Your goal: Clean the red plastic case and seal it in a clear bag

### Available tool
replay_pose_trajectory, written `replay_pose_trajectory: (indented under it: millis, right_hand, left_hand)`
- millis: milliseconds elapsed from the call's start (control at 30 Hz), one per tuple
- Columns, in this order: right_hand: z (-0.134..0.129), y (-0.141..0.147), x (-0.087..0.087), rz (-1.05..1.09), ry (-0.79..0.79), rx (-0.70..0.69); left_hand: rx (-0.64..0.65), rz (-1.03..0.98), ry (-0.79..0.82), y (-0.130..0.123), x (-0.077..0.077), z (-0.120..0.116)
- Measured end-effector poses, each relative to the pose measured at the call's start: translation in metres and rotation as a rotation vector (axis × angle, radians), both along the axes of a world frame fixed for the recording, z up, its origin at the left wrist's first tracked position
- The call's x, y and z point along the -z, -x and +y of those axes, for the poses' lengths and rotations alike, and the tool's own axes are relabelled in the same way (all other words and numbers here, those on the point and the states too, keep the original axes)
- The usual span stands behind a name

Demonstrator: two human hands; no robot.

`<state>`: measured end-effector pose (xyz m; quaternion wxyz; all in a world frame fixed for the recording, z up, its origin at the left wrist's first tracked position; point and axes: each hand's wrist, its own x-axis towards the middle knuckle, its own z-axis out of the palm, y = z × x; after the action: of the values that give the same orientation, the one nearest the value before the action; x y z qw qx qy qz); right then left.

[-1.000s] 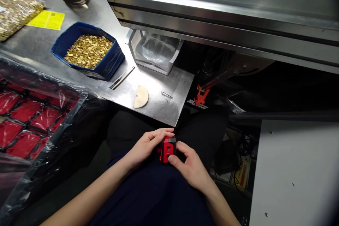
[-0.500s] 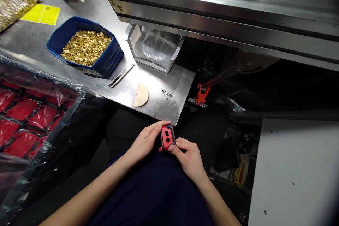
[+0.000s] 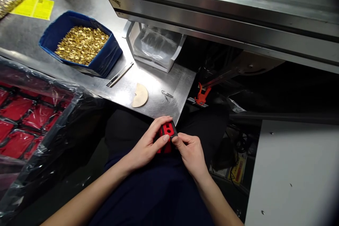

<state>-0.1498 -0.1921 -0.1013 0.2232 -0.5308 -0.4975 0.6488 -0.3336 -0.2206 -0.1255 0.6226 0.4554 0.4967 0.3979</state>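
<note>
Both hands, left (image 3: 144, 146) and right (image 3: 191, 153), pinch a red part (image 3: 166, 131) below the desk (image 3: 156, 107) edge; it looks light, rigid plastic, best gripped by its sides.

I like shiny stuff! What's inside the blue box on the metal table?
The blue box on the grey metal table is heaped with small gold-coloured metal pieces. Only the top layer shows; whatever lies beneath the pile, and the box's bottom, is covered.

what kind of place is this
Probably a factory assembly bench. A blue bin heaped with small brass parts sits on a steel worktop, and both hands hold a red plastic part.
</note>
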Motion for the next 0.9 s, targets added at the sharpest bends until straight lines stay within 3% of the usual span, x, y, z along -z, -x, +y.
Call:
replay_pose_trajectory:
  millis: [267,433,533,700,900]
  right_hand:
    - [0.002,-0.003,-0.001,0.022,-0.059,-0.052]
    - [0.002,-0.003,-0.005,-0.026,-0.087,-0.152]
    - [0.000,-0.004,-0.002,-0.064,0.002,-0.180]
    - [0.000,-0.007,0.009,0.134,0.205,0.017]
    - [0.004,-0.012,0.006,0.359,0.297,0.207]
  left_hand:
    - [0.012,0.033,-0.056,-0.002,0.002,0.001]
    - [-0.071,-0.030,0.048,-0.008,0.004,0.003]
    - [-0.124,-0.016,0.126,-0.011,0.005,0.007]
    - [-0.114,0.029,0.148,-0.013,0.000,0.007]
    - [0.052,0.199,-0.101,-0.012,-0.017,-0.001]
